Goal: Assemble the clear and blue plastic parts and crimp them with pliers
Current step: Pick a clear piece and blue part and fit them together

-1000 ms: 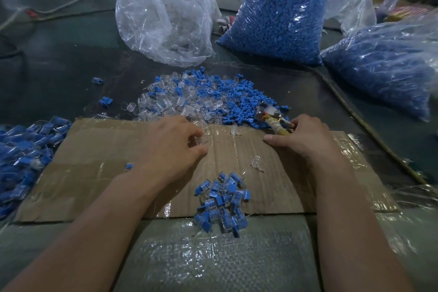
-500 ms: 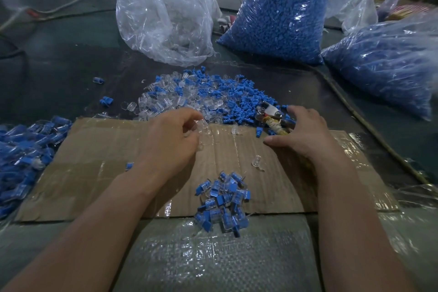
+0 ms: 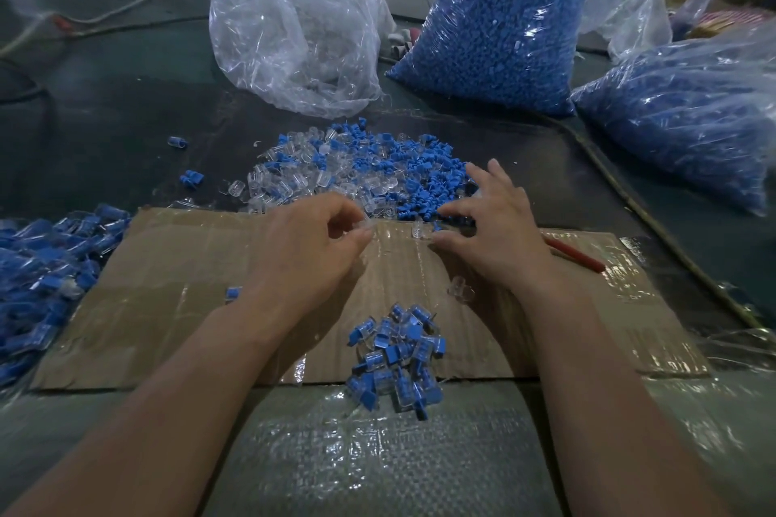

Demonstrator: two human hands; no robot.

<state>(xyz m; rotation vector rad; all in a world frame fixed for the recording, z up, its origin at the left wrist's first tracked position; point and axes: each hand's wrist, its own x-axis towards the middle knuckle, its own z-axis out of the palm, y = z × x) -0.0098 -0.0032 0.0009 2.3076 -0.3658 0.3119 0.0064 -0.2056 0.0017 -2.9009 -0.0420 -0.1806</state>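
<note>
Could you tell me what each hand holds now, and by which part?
The left hand pinches a clear plastic part between thumb and forefinger; which end cannot be told. The right hand holds nothing.

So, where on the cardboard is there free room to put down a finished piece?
The left part of the cardboard, between the blue heap and the left hand, is bare but for one small blue piece. Also the right corner, below the red pliers handle. Crowded: the middle, with the small pile, and the far edge by the loose parts.
</note>
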